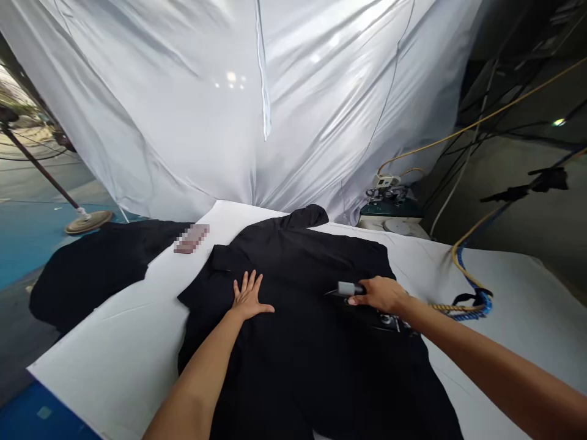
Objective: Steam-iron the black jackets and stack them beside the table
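Note:
A black collared garment (293, 354) lies spread over the white table, with one sleeve stretched toward the far edge. My left hand (247, 299) rests flat on its left part, fingers and thumb spread. On the right side of the cloth, my right hand (378, 293) is wrapped around the handle of a steam iron (347, 288). The iron's grey front end points left. Its base sits low against the dark fabric and is partly hidden by my hand and forearm.
Blue and yellow hoses (472, 293) hang at the right and run behind my forearm. More dark cloth (101, 263) drapes over the left edge of the white table (114, 342). A blurred-out reddish item (191, 238) lies nearby. White sheeting (183, 122) hangs behind.

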The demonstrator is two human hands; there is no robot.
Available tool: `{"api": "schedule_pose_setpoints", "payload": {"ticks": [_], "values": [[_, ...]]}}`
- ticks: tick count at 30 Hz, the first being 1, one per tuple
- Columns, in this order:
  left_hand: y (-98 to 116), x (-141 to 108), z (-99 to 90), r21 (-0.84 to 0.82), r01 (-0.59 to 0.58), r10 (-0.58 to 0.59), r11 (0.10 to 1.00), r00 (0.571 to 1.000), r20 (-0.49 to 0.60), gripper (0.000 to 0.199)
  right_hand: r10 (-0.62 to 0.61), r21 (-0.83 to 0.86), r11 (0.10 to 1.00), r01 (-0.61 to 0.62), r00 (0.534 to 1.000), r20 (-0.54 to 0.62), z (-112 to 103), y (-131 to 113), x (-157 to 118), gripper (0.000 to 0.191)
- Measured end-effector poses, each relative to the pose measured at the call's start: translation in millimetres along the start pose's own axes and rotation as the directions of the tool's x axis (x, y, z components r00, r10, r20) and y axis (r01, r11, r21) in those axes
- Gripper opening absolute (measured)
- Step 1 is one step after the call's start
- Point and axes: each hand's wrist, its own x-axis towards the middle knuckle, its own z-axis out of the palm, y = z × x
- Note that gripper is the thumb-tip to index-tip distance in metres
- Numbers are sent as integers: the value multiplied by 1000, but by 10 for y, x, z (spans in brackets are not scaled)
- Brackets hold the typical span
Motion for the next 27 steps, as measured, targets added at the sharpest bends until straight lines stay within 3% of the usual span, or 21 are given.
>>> {"api": "schedule_pose_setpoints", "payload": {"ticks": [4,8,10,13,16,20,24,27], "values": [[4,-13,-46,-13,-8,9,1000,999,33,116,155,83,985,-154,988,5,29,-214,421,68],[12,-29,-93,-44,-18,20,999,999,31,115,415,167,899,-404,909,-37,-36,15,667,78],[20,-25,-103,-59,-23,24,998,1000,17,116,460,175,877,-448,887,-38,-90,140,686,81],[42,-13,-95,-87,-31,30,996,999,-10,118,415,153,902,-404,908,-48,-138,123,598,81],[61,-22,-77,-136,-58,53,989,998,-35,120,264,104,961,-256,962,-75,-136,-215,489,75],[-73,-72,-174,-256,-112,94,960,992,-83,108,43,21,999,-42,998,-42,-120,-929,582,67],[-510,-43,-568,-317,-239,130,918,936,-328,39,88,14,996,-88,996,-30,-185,-1482,869,68],[-836,102,-928,-330,-390,223,860,868,-444,36,122,51,991,-120,992,-38,-263,-1681,990,68]]}}
